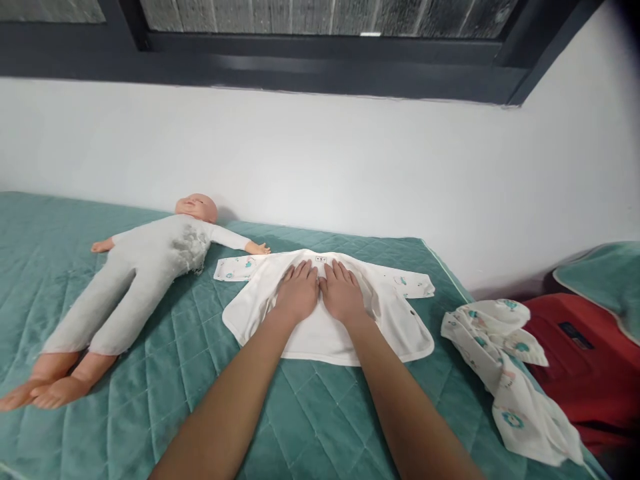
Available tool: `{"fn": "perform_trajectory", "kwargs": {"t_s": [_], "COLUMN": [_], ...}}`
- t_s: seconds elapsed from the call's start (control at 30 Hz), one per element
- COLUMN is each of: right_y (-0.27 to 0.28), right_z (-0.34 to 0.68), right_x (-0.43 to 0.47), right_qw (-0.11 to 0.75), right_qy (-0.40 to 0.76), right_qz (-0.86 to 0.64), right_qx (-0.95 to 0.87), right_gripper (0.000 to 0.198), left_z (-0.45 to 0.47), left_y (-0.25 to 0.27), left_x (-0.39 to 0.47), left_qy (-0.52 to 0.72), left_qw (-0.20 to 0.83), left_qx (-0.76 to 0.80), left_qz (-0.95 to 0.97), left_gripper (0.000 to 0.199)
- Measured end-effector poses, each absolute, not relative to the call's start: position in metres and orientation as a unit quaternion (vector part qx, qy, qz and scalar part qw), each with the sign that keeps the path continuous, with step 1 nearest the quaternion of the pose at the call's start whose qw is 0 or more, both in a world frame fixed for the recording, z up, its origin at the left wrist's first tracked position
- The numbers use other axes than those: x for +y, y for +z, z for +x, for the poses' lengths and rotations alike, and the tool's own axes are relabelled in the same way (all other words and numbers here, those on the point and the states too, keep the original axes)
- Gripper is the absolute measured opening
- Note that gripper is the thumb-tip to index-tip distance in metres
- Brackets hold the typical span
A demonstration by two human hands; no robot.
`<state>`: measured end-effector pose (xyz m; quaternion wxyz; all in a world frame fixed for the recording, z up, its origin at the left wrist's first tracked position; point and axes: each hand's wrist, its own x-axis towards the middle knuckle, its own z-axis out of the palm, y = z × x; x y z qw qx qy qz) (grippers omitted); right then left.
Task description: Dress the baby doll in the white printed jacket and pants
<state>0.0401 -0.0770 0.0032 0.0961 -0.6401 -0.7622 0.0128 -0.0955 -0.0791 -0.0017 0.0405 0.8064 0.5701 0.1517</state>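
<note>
Head view, sole camera: both hands rest flat, palms down, on a white baby shirt [350, 327] spread on a teal quilted bed cover [150, 373]. Left hand [297, 291] and right hand [342, 293] lie side by side, touching at the thumbs, fingers extended and pointing away from the person toward the collar; neither hand grips the cloth, both simply press on it. Shirt lies directly ahead of the person, at the centre of the bed, with its long axis running left to right through the two outstretched sleeves and its collar toward the wall [350, 153]. Hands sit on the upper middle of the garment, so each hand is equally near to its own side: the left sleeve end falls to the left hand, the right sleeve end and the snap-edged flap to the right hand. Baby doll [145, 273] in a grey suit lies on its back to the left, head toward the wall, one outstretched arm just beside the shirt's left sleeve without clearly touching it. Crumpled patterned garment [505, 373] lies to the right, near the shirt's hem corner but apart from it. Red bag [575, 360] sits beyond that at the bed's right edge. Nothing lies between the hands and either sleeve.
</note>
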Motion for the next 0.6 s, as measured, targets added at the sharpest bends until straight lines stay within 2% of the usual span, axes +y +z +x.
{"fn": "perform_trajectory", "kwargs": {"t_s": [0.3, 0.6], "right_y": [0.013, 0.018], "right_z": [0.035, 0.04], "right_x": [-0.104, -0.166], "right_qw": [0.032, 0.028], "right_qy": [0.038, 0.018], "right_qz": [-0.661, -0.636], "right_qx": [-0.749, -0.771], "right_gripper": [0.065, 0.065], "left_z": [-0.094, -0.102], "left_y": [0.004, 0.006], "left_x": [-0.118, -0.181], "left_qy": [0.143, 0.183], "left_qw": [0.027, 0.015], "left_qx": [0.601, 0.584], "left_qz": [0.786, 0.79], "left_gripper": [0.053, 0.05]}}
